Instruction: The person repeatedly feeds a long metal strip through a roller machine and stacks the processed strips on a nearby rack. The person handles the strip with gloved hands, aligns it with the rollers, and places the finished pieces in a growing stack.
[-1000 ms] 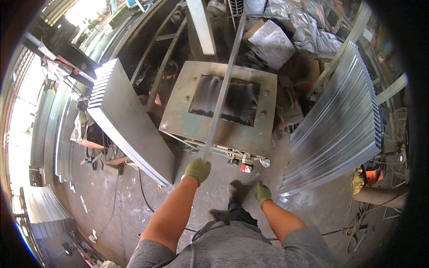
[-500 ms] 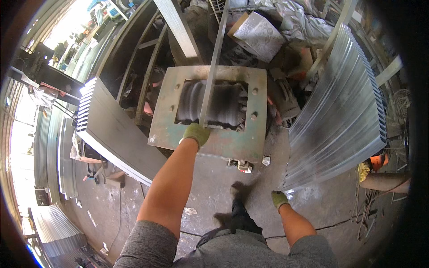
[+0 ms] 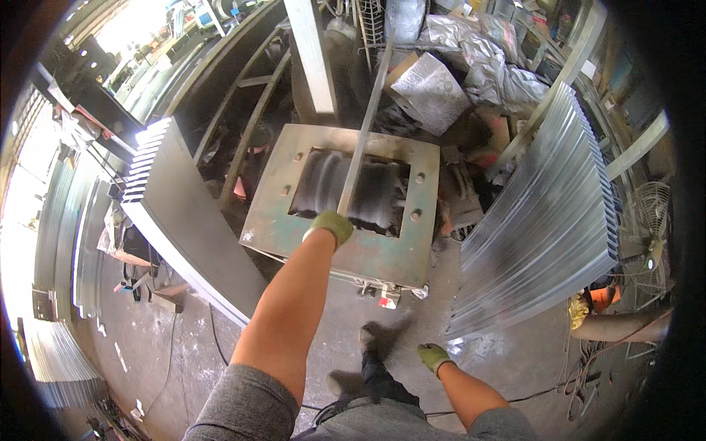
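Green-gloved right hand, nearest us: doing what?

Holding nothing visible. Hangs low, forearm angled inward; can't tell if its fingers are spread or together. Foot of the grey ribbed metal stack just beyond and right of those fingers, looks apart.

And the left?

Green-gloved left hand has moved forward: a second ago short of the plate's front edge, now over the plate. So the bar's near end is now by the opening, I'd judge. Arm stretched out, back of glove up. Fingers curled round that end; fingertips hidden.

Where's the bar?

Long grey metal bar runs forward from the left fingers, slanting right, across the dark roller-like surface in the green-stained steel plate. Contact? Can't tell. Beyond: crumpled white-and-brown box, right of the bar.
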### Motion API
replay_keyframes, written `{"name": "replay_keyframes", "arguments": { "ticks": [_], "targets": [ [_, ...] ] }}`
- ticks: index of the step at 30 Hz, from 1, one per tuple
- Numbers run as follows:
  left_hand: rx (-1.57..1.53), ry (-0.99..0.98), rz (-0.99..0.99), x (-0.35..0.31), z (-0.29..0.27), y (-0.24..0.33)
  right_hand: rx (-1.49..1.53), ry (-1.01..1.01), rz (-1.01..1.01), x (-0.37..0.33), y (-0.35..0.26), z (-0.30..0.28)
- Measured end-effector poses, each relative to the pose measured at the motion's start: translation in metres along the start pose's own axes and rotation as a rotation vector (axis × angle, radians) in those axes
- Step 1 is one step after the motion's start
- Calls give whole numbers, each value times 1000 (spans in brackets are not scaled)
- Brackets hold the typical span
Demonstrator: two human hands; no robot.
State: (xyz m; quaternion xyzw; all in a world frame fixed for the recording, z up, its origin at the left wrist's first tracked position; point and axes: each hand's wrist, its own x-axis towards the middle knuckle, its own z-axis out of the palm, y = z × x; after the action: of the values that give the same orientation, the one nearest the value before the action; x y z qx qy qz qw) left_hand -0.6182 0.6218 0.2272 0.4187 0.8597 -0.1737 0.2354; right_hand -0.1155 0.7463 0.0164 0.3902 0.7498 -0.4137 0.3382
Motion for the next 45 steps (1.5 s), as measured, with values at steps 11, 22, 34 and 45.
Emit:
{"name": "replay_keyframes", "arguments": {
  "ticks": [11,22,34,45],
  "targets": [
    [-605,55,-271,-173,177,32,135,28,-600,-30,-144,-8],
    [-979,-37,-456,-365,306,110,127,727,-1189,-70,-347,-18],
    [-1086,-178,-600,-580,455,180,-564,666,-1392,-133,-284,122],
    [-1121,-109,-655,-677,600,229,-494,312,-1597,-188,-230,173]
  ]
}}
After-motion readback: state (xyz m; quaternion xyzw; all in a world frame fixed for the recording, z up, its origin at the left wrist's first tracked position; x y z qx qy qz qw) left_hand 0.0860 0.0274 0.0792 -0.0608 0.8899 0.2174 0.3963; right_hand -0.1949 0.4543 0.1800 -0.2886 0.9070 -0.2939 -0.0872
